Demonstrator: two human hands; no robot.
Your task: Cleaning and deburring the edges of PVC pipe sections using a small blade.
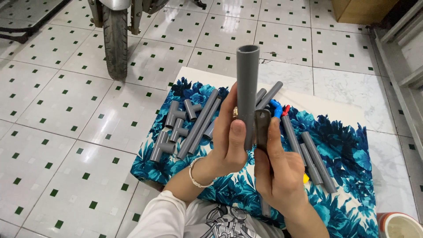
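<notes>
Pipe (247,88) up in the middle of the view, grey, held upright with its open end at the top, and the left hand (231,141) is wrapped round its lower part, thumb pressed flat on the front. The right hand (275,169) is closed round a dark, flat-ended tool (262,128) that stands just beside the pipe, touching it or nearly so; exactly what the tool is cannot be told. A silver bracelet (196,178) sits on the left wrist.

Below and beyond the hands lies a blue floral cloth (343,145) spread over the tiled floor (66,101). On its far left part, a cluster of grey tee fittings (174,128), with two long grey pipes (200,123) slanting right next to them. To the right, more short grey pipe lengths (313,161) lie side by side, and a blue-and-red handled tool (280,109) peeks out behind the held pipe. A bit of yellow (305,178) shows by the right hand.

Far left, a motorcycle tyre (115,39) stands on the tiles. Near right corner, the rim of a container (398,224)
</notes>
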